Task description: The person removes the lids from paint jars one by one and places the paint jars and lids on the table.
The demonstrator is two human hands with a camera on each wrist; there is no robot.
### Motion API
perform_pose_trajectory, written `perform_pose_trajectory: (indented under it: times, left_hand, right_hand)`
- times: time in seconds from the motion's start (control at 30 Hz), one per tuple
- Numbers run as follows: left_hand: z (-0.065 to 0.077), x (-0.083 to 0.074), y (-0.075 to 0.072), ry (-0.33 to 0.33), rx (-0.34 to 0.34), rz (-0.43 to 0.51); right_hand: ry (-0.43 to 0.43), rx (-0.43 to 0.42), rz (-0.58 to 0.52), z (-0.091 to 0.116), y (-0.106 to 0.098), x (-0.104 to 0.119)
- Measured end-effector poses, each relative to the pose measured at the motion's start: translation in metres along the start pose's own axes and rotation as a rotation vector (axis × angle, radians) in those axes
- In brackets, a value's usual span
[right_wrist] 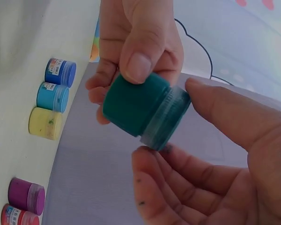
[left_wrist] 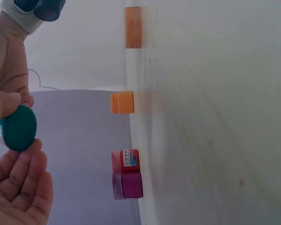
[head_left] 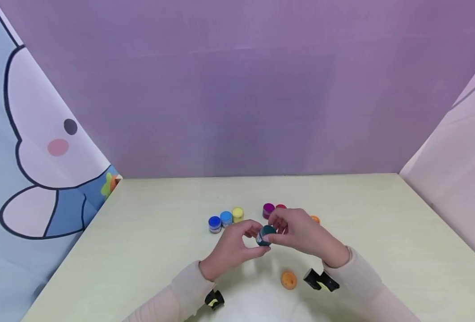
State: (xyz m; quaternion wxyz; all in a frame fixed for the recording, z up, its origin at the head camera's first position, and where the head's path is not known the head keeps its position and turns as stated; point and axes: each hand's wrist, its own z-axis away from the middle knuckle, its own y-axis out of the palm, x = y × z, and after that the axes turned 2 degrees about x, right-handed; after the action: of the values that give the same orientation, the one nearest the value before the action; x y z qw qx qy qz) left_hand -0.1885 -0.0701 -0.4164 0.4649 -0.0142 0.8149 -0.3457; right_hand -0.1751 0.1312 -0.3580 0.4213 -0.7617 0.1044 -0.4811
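Between both hands, raised over the table, is a small green paint jar (right_wrist: 136,105) with a clear ridged lid (right_wrist: 166,117). It is tilted in the right wrist view, its lid toward the right hand. My left hand (head_left: 232,246) holds the jar's body, the thumb (right_wrist: 139,65) pressed on its side. My right hand (head_left: 302,232) pinches the lid's rim between thumb (right_wrist: 225,110) and fingertips. Dark specks mark one right finger. A round green end of the jar faces the left wrist view.
Behind the left hand stand dark blue (head_left: 215,224), light blue (head_left: 226,218) and yellow (head_left: 238,214) jars. Purple (head_left: 268,210) and red (right_wrist: 19,216) jars stand farther right. An orange jar (left_wrist: 122,102) is partly behind the right hand; a flat orange disc (head_left: 288,280) lies nearer.
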Motion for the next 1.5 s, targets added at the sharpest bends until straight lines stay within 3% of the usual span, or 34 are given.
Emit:
perform_pose_trajectory:
  times: [0.37,0.67,0.87,1.0,1.23,1.5]
  left_hand:
    - [0.0,0.003,0.002,-0.005,0.013,0.016]
    - [-0.001,0.001,0.002,0.0,0.034,0.03]
    - [-0.001,0.001,0.002,-0.015,0.046,0.03]
    - [-0.001,0.001,0.002,-0.029,0.05,0.023]
    - [-0.001,0.0,0.003,-0.015,0.028,0.011]
    - [-0.001,-0.001,0.002,-0.026,0.013,-0.002]
  right_hand:
    - [-0.151,0.065,0.072,0.001,-0.005,-0.001]
    - [-0.294,0.12,0.066,0.002,-0.009,-0.003]
    - [-0.343,0.165,0.071,0.003,-0.011,-0.005]
    - [-0.303,0.213,0.064,0.005,-0.011,-0.006]
    - [-0.132,0.062,0.089,0.003,-0.008,-0.003]
    - [0.016,0.01,0.018,0.002,-0.003,-0.003]
